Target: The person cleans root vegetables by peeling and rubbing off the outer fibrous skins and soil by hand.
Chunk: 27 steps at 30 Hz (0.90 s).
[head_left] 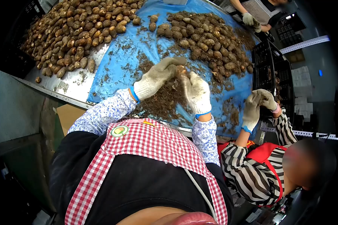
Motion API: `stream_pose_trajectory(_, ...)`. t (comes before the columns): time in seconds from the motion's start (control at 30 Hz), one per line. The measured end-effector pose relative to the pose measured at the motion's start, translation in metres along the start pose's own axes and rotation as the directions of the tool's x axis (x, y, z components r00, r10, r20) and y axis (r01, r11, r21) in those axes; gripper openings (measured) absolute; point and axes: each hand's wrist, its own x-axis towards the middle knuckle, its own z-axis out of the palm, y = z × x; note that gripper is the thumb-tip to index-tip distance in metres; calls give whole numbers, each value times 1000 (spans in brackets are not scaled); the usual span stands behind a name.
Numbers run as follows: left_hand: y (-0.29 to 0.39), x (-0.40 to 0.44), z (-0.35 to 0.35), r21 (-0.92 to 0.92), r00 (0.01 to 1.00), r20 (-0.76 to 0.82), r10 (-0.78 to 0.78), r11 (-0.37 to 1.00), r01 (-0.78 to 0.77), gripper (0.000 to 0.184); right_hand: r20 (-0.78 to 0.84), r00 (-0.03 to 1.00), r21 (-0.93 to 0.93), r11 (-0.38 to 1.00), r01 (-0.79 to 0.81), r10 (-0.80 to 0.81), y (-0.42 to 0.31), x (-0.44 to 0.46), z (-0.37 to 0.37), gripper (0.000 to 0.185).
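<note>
Both my hands wear off-white knit gloves with blue cuffs. My left hand (pixel 157 78) is closed around one side of a small brown taro (pixel 181 69), with the fingers reaching over it. From the other side my right hand (pixel 197 92) grips the same taro, and most of it is hidden between the gloves. Below the hands lies a heap of loose brown root fibres and peel scraps (pixel 163 101) on the blue plastic sheet (pixel 114 69). Just beyond the hands sits a pile of hairy, dark taros (pixel 210 45).
Cleaner taros (pixel 77 32) form a large pile on the metal table (pixel 80 77) at the far left. Black crates (pixel 264 63) stand along the right edge. A gloved co-worker (pixel 257 165) in striped sleeves works close on my right; another person (pixel 253 17) stands at the far right.
</note>
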Motion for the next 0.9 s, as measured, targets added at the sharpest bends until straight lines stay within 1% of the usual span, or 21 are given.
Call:
stream_pose_trajectory(0.03,-2,-2,0,-41,999,6,43,998,-43,48,89,994,5,998,-66,66,-2,1,-1,16)
stream_pose_trajectory(0.1,1,-5,-2,-117,991,11,134,984,-132,52,173,984,12,999,49,-51,-2,-2,3,17)
stream_pose_trajectory(0.13,12,-10,3,-221,996,18,92,971,-86,50,157,983,22,995,95,-98,8,-7,12,15)
stream_pose_trajectory(0.17,17,-10,3,-174,997,1,77,982,-76,48,142,979,34,989,141,-144,19,-11,24,13)
stream_pose_trajectory(0.2,21,-12,3,-130,998,-16,66,989,-68,47,186,982,-105,994,-16,35,30,-15,32,10)
stream_pose_trajectory(0.23,23,-11,4,-89,997,-36,62,994,-65,45,163,985,-44,997,-56,62,41,-17,36,14)
stream_pose_trajectory(0.27,23,-11,5,-96,995,-93,39,994,-48,41,89,989,370,918,-142,117,47,-19,39,23)
stream_pose_trajectory(0.3,24,-11,4,29,992,-109,58,998,-56,38,52,978,722,670,-176,200,49,-23,40,32)
stream_pose_trajectory(0.33,25,-14,4,155,990,-119,70,987,-52,35,102,955,827,510,-237,278,15,-18,16,46)
stream_pose_trajectory(0.4,16,-17,8,282,990,-139,5,959,35,25,159,967,669,698,-255,202,17,-18,11,47)
stream_pose_trajectory(0.43,9,-18,14,346,973,-54,224,918,-192,21,182,975,608,765,-214,128,13,-15,12,47)
stream_pose_trajectory(0.47,6,-17,15,391,983,-88,164,913,-118,21,174,972,347,914,-212,159,9,-14,5,45)
stream_pose_trajectory(0.5,7,-14,15,435,985,-128,114,899,-47,21,151,977,328,925,-193,150,5,-15,1,45)
stream_pose_trajectory(0.57,18,-11,16,320,978,-201,53,947,15,23,116,987,292,946,-141,111,-1,-16,-2,45)
stream_pose_trajectory(0.6,23,-10,16,257,970,-242,18,965,46,24,124,986,383,912,-148,108,4,-21,8,50)
stream_pose_trajectory(0.63,25,-5,15,312,951,-309,5,945,97,26,31,994,256,962,95,-106,13,-25,19,55)
stream_pose_trajectory(0.7,3,3,1,-150,950,-294,-110,986,67,28,30,998,505,860,-69,62,18,-31,28,56)
stream_pose_trajectory(0.77,-39,8,-51,-598,958,275,-80,766,235,31,-11,984,695,709,-118,175,19,-33,27,57)
stream_pose_trajectory(0.83,-19,11,-43,-506,878,442,-185,756,415,35,7,979,733,665,-143,204,29,-36,28,54)
stream_pose_trajectory(0.87,-6,17,-22,-258,875,292,-386,849,460,37,16,976,728,666,-160,216,33,-34,30,53)
stream_pose_trajectory(0.9,6,7,-7,-29,930,177,-322,943,332,39,27,973,722,669,-177,228,34,-36,30,52)
